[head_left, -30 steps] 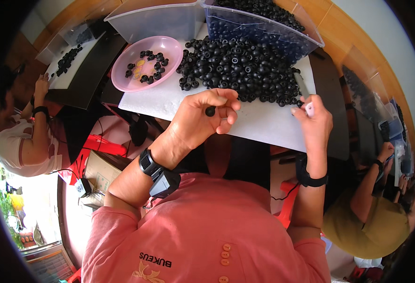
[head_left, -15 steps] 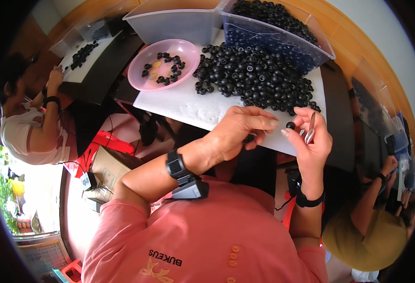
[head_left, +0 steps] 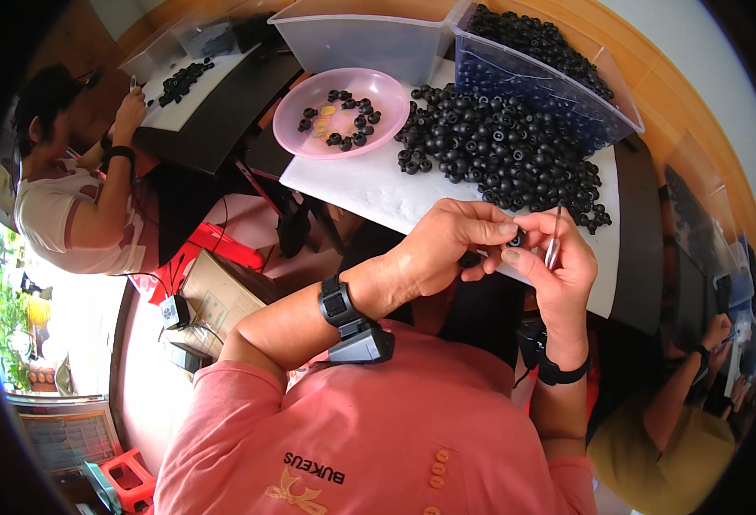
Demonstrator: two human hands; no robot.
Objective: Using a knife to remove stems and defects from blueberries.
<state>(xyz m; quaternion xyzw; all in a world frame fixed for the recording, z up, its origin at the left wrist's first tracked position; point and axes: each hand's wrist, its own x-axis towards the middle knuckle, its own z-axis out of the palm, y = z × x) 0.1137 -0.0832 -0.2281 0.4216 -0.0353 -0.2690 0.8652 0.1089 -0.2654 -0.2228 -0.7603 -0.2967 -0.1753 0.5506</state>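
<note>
In front of my chest both hands meet over the near edge of the white board [head_left: 352,182]. A small round black part with a hole [head_left: 516,239] is pinched at the fingertips where they come together. My left hand [head_left: 451,245] grips it with thumb and forefinger, and a second black part [head_left: 470,258] is tucked under its curled fingers. My right hand [head_left: 567,262] touches the pinched part with its thumb and also holds a slim, pointed metal tool [head_left: 554,246] upright between its fingers. Just beyond lies a heap of similar black parts [head_left: 498,142].
A pink bowl [head_left: 290,142] holding several black parts and yellowish pieces stands left of the heap. Behind are a translucent bin [head_left: 352,47] and one full of black parts [head_left: 549,94]. Co-workers sit at the left [head_left: 77,206] and right [head_left: 670,429]. A cardboard box [head_left: 223,300] stands lower left.
My hands have come together; the black part that was at my right fingertips is now pinched between both hands. The view has shifted, so the table appears farther right.
</note>
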